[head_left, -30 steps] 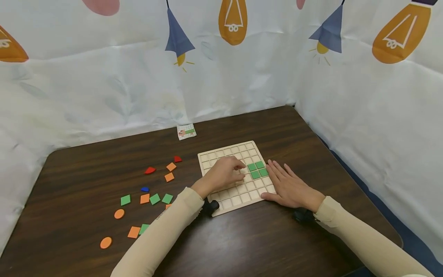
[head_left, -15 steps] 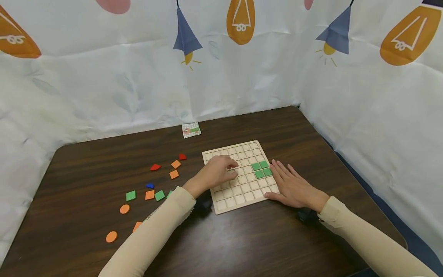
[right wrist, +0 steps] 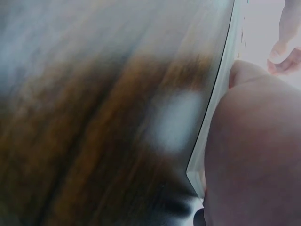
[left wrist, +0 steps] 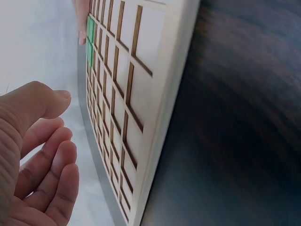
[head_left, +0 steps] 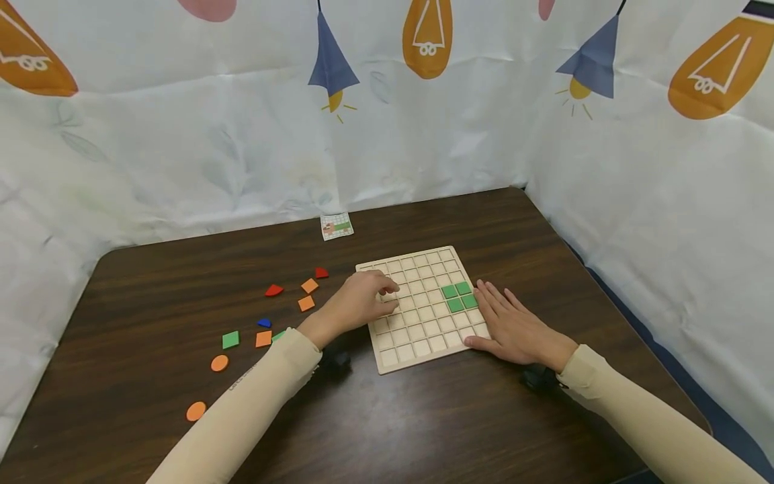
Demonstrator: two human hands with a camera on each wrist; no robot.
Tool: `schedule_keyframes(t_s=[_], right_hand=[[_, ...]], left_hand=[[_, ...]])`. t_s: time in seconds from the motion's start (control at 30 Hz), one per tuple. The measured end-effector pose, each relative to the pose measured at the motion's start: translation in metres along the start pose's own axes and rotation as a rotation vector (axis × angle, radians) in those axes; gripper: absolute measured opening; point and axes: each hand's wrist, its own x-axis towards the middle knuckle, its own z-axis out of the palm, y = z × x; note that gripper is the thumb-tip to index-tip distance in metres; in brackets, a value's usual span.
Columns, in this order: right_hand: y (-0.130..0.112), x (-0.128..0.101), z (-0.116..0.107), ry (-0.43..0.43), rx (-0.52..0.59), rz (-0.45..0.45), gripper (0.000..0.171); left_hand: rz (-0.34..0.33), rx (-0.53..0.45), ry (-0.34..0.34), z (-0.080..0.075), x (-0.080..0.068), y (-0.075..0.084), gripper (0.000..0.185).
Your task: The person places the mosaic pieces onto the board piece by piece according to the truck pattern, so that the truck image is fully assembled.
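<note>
Four green tiles (head_left: 462, 290) form a two-by-two block near the right edge of the gridded wooden board (head_left: 426, 313), which lies on the dark table (head_left: 417, 430). Above its left side, the left hand (head_left: 357, 299) is loosely curled and holds nothing; the right hand (head_left: 514, 328), fingers straight, rests along its right edge.

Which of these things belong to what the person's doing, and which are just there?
Seemingly part of the job:
grid board
left hand, over its left side
right hand, at its right edge
four green squares in its cells
probably loose coloured pieces and picture card

Just there:
table
printed cloth
</note>
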Motion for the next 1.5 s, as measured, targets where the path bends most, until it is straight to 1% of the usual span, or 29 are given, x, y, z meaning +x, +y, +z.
schedule_keyframes(t_s=[0.27,0.53,0.8,1.0,1.23,1.5], right_hand=[[-0.001,-0.001,0.002,-0.004,0.001,0.008,0.102],[0.002,-0.002,0.003,-0.002,-0.002,0.007,0.102],[0.001,-0.002,0.002,-0.008,0.009,0.015,0.103],[0.002,-0.002,0.001,-0.011,0.003,0.017,0.103],[0.002,0.000,0.000,-0.004,-0.003,0.010,0.103],[0.000,0.001,0.000,-0.015,-0.008,0.005,0.103]], left_hand=[[-0.032,-0.001,0.001,-0.012,-0.014,-0.007,0.027],[-0.037,0.025,0.015,-0.024,-0.031,-0.019,0.027],[-0.099,0.044,0.023,-0.037,-0.052,-0.036,0.029],[-0.133,0.057,-0.001,-0.045,-0.067,-0.046,0.030],[-0.112,0.063,-0.040,-0.050,-0.080,-0.053,0.033],[-0.127,0.038,-0.075,-0.052,-0.101,-0.063,0.034]])
